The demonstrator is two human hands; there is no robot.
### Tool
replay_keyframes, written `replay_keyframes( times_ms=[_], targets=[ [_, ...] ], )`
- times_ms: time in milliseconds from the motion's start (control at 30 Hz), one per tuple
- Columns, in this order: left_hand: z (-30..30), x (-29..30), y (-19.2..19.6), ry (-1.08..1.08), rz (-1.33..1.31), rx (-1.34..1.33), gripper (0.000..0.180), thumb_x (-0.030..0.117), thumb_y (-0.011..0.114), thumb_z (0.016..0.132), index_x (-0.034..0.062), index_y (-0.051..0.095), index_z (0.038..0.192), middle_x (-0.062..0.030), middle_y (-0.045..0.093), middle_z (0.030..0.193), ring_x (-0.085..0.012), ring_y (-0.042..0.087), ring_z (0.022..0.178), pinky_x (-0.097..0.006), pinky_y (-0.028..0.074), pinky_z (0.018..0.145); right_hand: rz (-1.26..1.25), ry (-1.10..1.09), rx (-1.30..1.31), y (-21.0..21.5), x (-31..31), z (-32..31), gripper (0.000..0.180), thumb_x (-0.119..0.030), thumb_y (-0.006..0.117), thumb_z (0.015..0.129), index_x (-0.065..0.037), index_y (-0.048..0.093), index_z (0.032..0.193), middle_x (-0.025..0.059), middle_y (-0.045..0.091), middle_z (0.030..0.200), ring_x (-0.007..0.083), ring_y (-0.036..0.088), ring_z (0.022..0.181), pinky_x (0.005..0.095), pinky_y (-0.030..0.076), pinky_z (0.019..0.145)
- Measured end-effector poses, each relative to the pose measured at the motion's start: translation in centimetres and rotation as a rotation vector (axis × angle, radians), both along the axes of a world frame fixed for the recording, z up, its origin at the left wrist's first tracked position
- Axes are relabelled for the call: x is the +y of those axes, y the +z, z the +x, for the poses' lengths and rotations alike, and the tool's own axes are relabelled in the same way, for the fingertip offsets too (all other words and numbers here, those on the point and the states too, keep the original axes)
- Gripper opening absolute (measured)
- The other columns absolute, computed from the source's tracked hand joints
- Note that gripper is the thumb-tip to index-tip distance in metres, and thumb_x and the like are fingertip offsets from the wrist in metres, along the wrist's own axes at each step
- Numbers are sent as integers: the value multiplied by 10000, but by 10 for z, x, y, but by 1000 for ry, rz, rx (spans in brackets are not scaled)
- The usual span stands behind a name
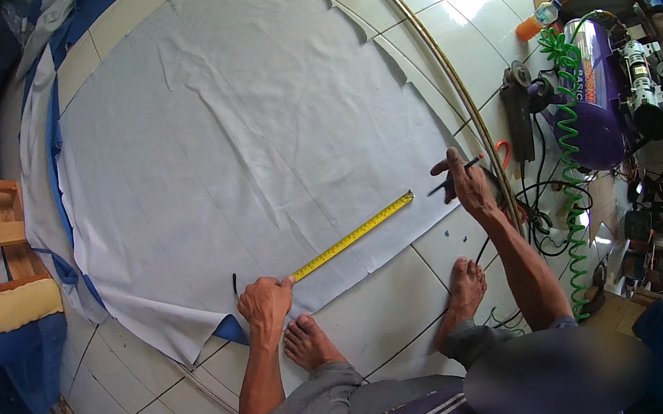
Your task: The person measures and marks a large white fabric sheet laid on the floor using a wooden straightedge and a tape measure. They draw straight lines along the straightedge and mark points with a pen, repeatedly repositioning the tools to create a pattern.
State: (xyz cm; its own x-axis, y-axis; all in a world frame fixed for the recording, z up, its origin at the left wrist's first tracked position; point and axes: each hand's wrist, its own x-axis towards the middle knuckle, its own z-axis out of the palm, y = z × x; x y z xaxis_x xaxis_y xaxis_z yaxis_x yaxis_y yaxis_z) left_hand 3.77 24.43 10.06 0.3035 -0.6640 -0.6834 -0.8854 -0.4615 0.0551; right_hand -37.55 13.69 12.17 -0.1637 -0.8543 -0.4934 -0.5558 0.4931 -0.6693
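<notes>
The yellow tape lies out over the pale cloth, close to its near edge and roughly in line with it. Its long axis runs slantwise, away from the person and to the right, the free end pointing at the right hand. The left hand has its grip closed on the tape's near end; the right's grip is closed round a dark pen, just beyond the free end. The cloth is spread wrinkled over white floor tiles, a corner folded to show blue. Bare feet stand at its near side. Over to the left I see a wooden frame with yellow foam; to the right, a grinder, a coiled green hose, a purple compressor and a bottle of orange liquid.
</notes>
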Motion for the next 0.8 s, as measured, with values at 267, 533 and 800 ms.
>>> replay_keyframes(
  times_ms=[267, 533, 800],
  targets=[
    [-4, -2, 6, -4, 8, -21, 475, 556, 679, 926, 112, 821, 1018, -215, 768, 978, -425, 731, 982, -503, 560, 865, -261, 210, -96, -30, 24, -1, 235, -195, 659, 981, 10, 724, 1077, 123, 771, 925, 181, 732, 880, 323, 562, 807],
    [-5, -4, 9, -25, -14, -27, 481, 557, 675, 934, 105, 820, 1005, -205, 771, 967, -414, 739, 953, -498, 567, 834, -287, 418, 136, -24, 19, 12, 190, -187, 686, 940, -46, 759, 1044, 168, 752, 878, 283, 751, 805, 372, 578, 736],
    [21, 11, -3, -28, -134, 89, 472, 523, 698, 932, 65, 801, 899, -198, 767, 934, -426, 730, 929, -500, 565, 831, -509, 265, 107, -23, 15, -2, 186, -232, 685, 984, -67, 723, 1062, 168, 744, 913, 332, 739, 811, 399, 580, 718]
  ],
)
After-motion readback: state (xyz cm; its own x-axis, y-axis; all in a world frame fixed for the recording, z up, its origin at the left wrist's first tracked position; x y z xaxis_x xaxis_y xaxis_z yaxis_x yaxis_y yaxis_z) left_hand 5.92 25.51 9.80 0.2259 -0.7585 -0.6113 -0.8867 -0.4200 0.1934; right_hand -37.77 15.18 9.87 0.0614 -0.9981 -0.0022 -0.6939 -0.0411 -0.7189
